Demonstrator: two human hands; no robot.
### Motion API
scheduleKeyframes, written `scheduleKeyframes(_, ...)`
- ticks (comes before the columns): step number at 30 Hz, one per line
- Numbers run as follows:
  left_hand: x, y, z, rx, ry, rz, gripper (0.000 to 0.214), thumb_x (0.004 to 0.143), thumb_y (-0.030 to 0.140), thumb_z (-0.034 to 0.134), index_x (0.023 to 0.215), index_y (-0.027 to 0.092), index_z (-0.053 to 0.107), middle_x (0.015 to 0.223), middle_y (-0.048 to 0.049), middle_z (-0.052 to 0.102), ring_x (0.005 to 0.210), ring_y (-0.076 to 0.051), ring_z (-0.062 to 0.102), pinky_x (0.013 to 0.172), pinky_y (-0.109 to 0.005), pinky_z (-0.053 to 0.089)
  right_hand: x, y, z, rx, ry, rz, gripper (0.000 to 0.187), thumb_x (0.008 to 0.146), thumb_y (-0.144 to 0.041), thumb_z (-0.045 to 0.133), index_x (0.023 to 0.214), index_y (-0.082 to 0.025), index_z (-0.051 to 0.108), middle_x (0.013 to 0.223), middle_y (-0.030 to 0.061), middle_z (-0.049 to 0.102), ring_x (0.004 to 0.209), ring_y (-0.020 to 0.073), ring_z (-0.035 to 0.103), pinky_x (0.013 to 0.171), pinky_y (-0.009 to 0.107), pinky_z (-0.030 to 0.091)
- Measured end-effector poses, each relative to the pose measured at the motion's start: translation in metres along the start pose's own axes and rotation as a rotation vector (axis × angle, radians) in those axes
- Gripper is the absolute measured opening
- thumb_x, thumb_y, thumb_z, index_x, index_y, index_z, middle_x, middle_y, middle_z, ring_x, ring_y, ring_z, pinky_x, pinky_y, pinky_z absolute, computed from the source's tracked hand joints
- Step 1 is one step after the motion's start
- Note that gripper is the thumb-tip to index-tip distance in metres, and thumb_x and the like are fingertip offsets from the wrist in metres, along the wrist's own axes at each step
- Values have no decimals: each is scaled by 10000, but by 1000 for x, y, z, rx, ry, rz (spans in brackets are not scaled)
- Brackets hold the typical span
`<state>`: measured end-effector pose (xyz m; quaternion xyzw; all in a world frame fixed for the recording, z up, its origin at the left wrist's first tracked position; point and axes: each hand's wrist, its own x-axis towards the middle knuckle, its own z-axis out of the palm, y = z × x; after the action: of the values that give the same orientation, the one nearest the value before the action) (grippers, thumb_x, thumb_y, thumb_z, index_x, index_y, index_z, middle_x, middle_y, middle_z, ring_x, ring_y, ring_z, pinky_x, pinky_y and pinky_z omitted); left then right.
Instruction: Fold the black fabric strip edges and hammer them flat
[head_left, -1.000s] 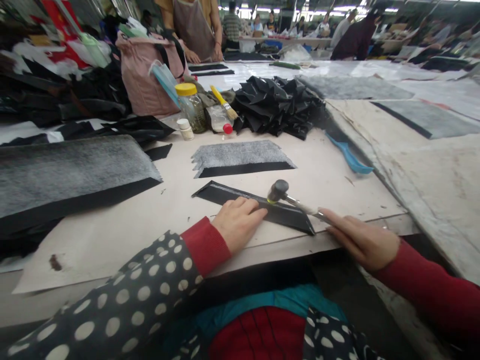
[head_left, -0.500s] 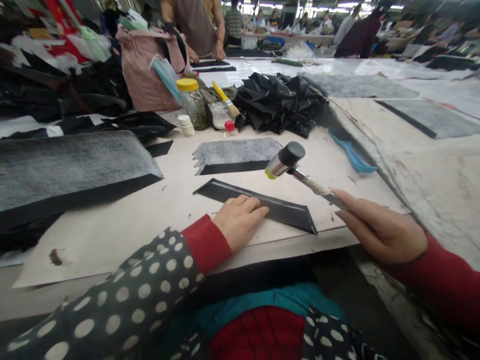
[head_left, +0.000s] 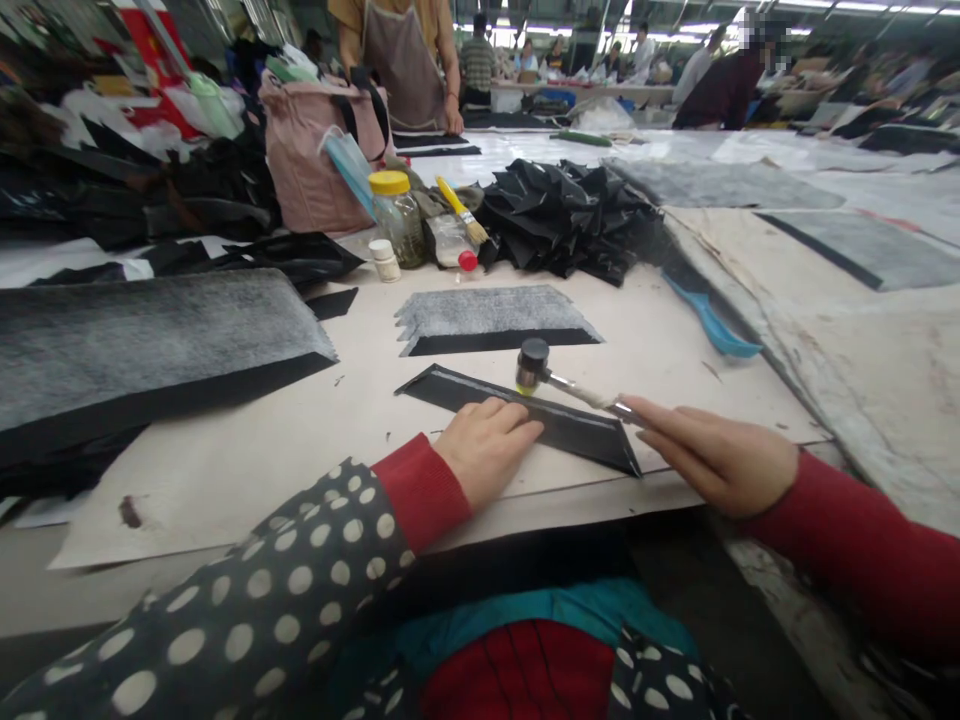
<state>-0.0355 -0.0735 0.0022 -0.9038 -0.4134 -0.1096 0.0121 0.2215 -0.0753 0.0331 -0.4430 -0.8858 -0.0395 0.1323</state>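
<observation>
Down from its raised position, the small black-headed metal hammer [head_left: 534,364] is now meeting the long black fabric strip [head_left: 525,417] on the pale surface [head_left: 225,450]. Right hand [head_left: 716,462] is gripping its handle; left hand [head_left: 487,445] is lying flat, pinning the strip's near edge steady.

Hammer [head_left: 559,380] handle end buried under right hand [head_left: 720,465]; grip itself out of sight. Black strip [head_left: 525,415] partly covered by left hand [head_left: 487,447] fingers. Big grey-black piece [head_left: 150,345] cut off at left edge. Co-worker in apron [head_left: 405,60] cropped above shoulders. Far bkgd ppl too small, blurred. Jar [head_left: 397,215] contents unclear.
</observation>
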Motion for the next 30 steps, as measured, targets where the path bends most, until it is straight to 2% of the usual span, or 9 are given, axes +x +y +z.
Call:
scheduleKeyframes(3, 0, 0, -1, -18, -3, 0, 291, 853, 191, 374, 1110, 194, 512, 1036, -64, 535, 930, -193, 465, 755, -336, 403, 1, 0, 0, 50, 81, -2, 430, 882, -318, 328, 1294, -205, 374, 933, 69, 627, 771, 179, 607, 616, 271, 482)
scheduleKeyframes(8, 0, 1, -2, -32, -17, -11, 292, 857, 188, 355, 1103, 195, 512, 1031, -53, 542, 924, -196, 467, 748, -339, 403, 9, 1, 1, 48, -92, -15, 414, 887, -336, 296, 1242, -190, 451, 790, 63, 638, 643, 179, 602, 568, 288, 478)
scheduleKeyframes(11, 0, 1, -2, -26, -17, 5, 293, 848, 184, 377, 1113, 190, 502, 1040, -60, 531, 936, -191, 462, 765, -335, 403, 20, -4, -5, 71, 50, -7, 427, 882, -341, 310, 1281, -221, 402, 915, 71, 636, 781, 190, 607, 663, 293, 483)
scheduleKeyframes(13, 0, 1, -1, -16, -11, 10, 292, 848, 182, 381, 1115, 192, 500, 1030, -63, 528, 939, -188, 461, 764, -331, 403, 26, -9, -3, 38, 84, 11, 433, 884, -334, 292, 1284, -208, 400, 890, 77, 637, 757, 190, 607, 629, 287, 480)
scheduleKeyframes(16, -1, 1, -1, -3, -3, 5, 281, 858, 185, 372, 1105, 200, 504, 1004, -62, 532, 923, -186, 465, 736, -326, 402, 27, -11, 10, 3, -71, -13, 426, 887, -323, 263, 1243, -185, 452, 748, 61, 631, 625, 175, 594, 549, 277, 465)
scheduleKeyframes(18, -2, 1, -1, 2, 2, 4, 279, 863, 185, 363, 1102, 201, 505, 1007, -61, 533, 917, -188, 464, 722, -327, 397, 27, -6, 17, -1, -121, -10, 421, 890, -329, 263, 1236, -194, 461, 752, 57, 632, 633, 169, 595, 575, 278, 468)
scheduleKeyframes(22, -2, 1, -1, -1, 15, 14, 282, 863, 175, 348, 1099, 195, 502, 1029, -54, 530, 918, -192, 456, 715, -331, 388, 26, 26, 14, -14, -61, 57, 424, 892, -359, 283, 1235, -182, 458, 859, 74, 645, 715, 169, 610, 636, 281, 483)
scheduleKeyframes(26, -2, 2, 0, -14, 20, 15, 276, 860, 176, 356, 1091, 192, 506, 1028, -56, 533, 916, -192, 455, 721, -333, 382, 26, 88, 9, -228, 4, 176, 404, 865, -397, 342, 1125, -168, 551, 877, 95, 656, 693, 207, 620, 558, 297, 484)
scheduleKeyframes(30, -2, 2, 1, -21, 18, 6, 276, 864, 173, 354, 1096, 195, 501, 1033, -53, 531, 924, -190, 451, 733, -332, 379, 22, 140, 20, -434, 23, 175, 402, 856, -369, 353, 1092, -131, 576, 787, 130, 646, 598, 209, 592, 488, 290, 448)
